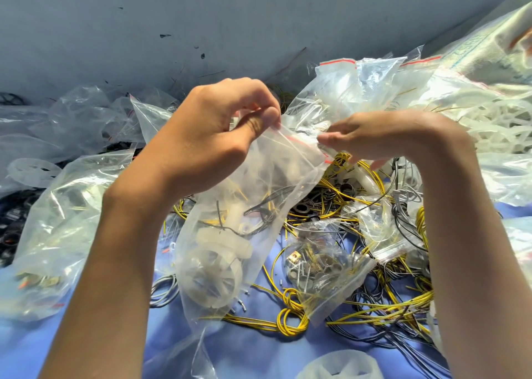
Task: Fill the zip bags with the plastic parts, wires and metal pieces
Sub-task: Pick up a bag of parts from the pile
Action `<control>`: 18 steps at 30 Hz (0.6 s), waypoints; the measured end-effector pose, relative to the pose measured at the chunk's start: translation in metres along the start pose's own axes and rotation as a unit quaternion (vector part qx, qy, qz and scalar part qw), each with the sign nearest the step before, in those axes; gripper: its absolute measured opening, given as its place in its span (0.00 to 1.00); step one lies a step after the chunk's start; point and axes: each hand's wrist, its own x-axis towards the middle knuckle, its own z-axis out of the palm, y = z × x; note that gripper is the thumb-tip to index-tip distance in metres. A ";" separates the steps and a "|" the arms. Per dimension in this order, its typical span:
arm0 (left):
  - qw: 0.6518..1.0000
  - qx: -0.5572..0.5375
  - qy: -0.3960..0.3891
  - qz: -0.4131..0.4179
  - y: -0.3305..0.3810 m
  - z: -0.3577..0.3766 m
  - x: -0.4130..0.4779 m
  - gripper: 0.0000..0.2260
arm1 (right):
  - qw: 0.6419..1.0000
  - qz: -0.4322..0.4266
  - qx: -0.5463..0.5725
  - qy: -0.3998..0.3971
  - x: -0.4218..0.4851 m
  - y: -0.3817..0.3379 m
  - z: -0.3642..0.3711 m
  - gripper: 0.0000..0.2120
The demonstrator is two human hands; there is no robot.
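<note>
At nine o'clock of the view a heap of filled clear plastic bags [66, 206] lies slumped, set aside, I judge, as finished work. Next, the left hand [218, 137] pinches the top left corner of a clear zip bag with a red-lined mouth [239, 220], with thumb and curled fingers [256, 122] closed on the film. The bag hangs from that pinch over the middle of the blue-covered worktop [259, 350], so its load of translucent white plastic wheels [213, 275] and thin wires sinks to the bottom and leaves the mouth flat. At one o'clock from the bag the right hand [383, 139] holds the other end of the zip strip in loosely bent fingers [331, 140], pulling it taut, likely for sealing. Whether the strip is already closed I cannot tell. At four o'clock a small clear bag of metal pieces [319, 266] lies on tangled yellow wires [290, 318] and grey ones, crowding any landing spot. At two o'clock empty zip bags [359, 73] and loose white plastic rings [495, 125] pile up close behind the right wrist.
</note>
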 end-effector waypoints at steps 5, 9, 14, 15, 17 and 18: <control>1.000 0.003 -0.002 0.003 -0.002 0.001 0.000 0.07 | 0.996 0.019 0.032 -0.076 0.014 0.012 0.008 0.27; 1.000 0.002 -0.005 0.002 -0.003 0.002 0.001 0.07 | 0.993 0.018 0.009 -0.113 0.020 0.012 0.014 0.37; 1.000 0.003 -0.008 0.001 -0.003 0.001 0.001 0.06 | 0.993 0.002 0.003 -0.122 0.023 0.012 0.019 0.31; 1.000 0.003 -0.009 0.000 -0.003 0.001 0.000 0.06 | 0.992 0.000 0.007 -0.124 0.023 0.012 0.019 0.30; 1.000 0.003 -0.011 -0.002 -0.002 0.001 0.000 0.06 | 0.991 -0.004 0.010 -0.131 0.023 0.011 0.020 0.28; 1.000 0.003 -0.012 -0.002 -0.002 0.001 0.000 0.06 | 0.991 -0.008 0.009 -0.134 0.023 0.011 0.020 0.25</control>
